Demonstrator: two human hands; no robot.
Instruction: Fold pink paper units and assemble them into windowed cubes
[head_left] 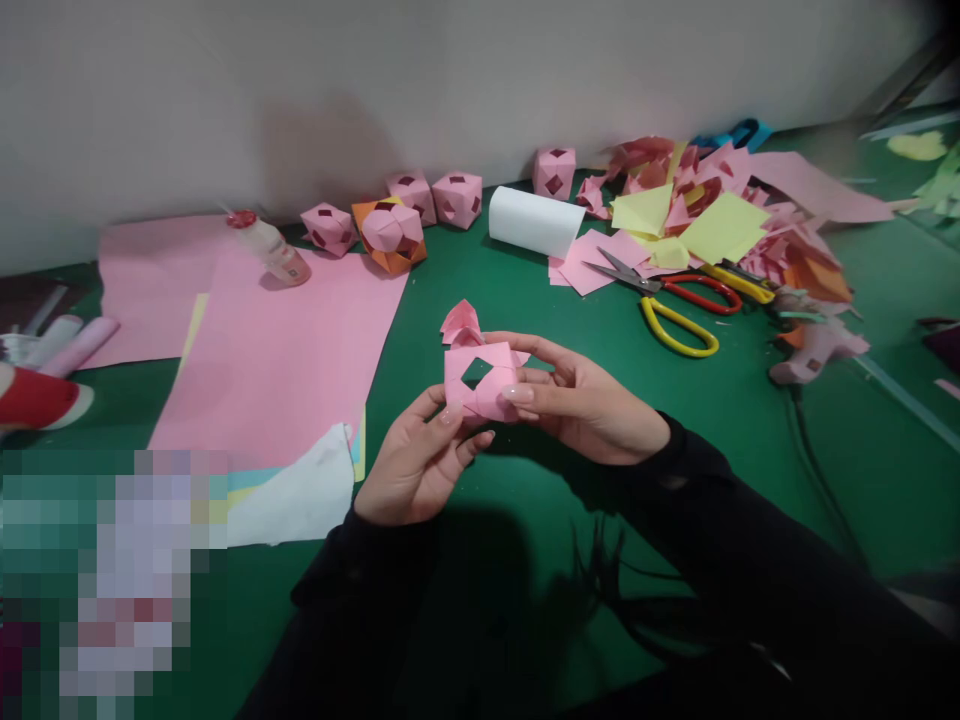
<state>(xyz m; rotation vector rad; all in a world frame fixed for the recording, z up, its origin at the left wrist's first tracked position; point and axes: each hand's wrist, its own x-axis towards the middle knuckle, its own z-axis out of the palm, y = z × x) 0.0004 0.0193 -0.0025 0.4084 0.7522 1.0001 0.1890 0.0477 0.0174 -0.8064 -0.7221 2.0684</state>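
Observation:
Between my two hands is a pink folded-paper box [491, 400] with a diamond-shaped opening in its near face. A folded flap [462, 322] stands up at its far left corner. My left hand [420, 455] grips the lower left side, with the thumb on the front. From the right, my right hand [581, 400] pinches the box, its thumb on the near face and its fingers behind. The box is held above the green table [465, 560]. Parts of its far side are hidden by my fingers.
Finished pink paper boxes [457, 200] and an orange-and-pink one [391, 236] line the wall. Scissors [652, 288], a white roll [535, 222] and paper scraps [720, 215] lie right. Pink sheets [277, 350], a bottle [270, 248] and a glue gun [810, 352] are also there.

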